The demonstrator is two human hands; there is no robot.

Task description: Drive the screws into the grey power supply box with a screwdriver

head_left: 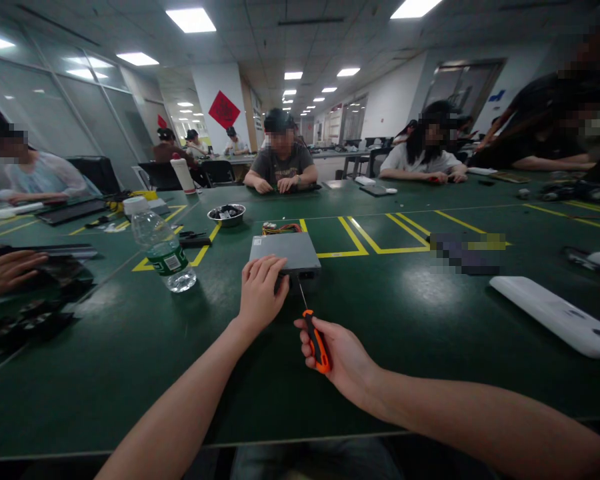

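A grey metal computer power supply [296,249] lies on the green table in front of me, with a bundle of coloured cables [283,229] at its far side. My left hand [261,288] grips its near left corner, fingers over the top and thumb down at the front face. In my right hand [337,350] is an orange and black screwdriver [318,341], wrapped by the fingers at the handle. Its thin shaft points up to the near face of the power supply, below the socket. Whether the tip touches a screw is too small to tell.
Left of the power supply stand a water bottle [173,257] and a metal bowl [227,214] with small dark parts. A long white device [555,317] lies at the right. Another person's hand [11,272] is at the left edge. Yellow tape [345,254] marks the green table [405,333].
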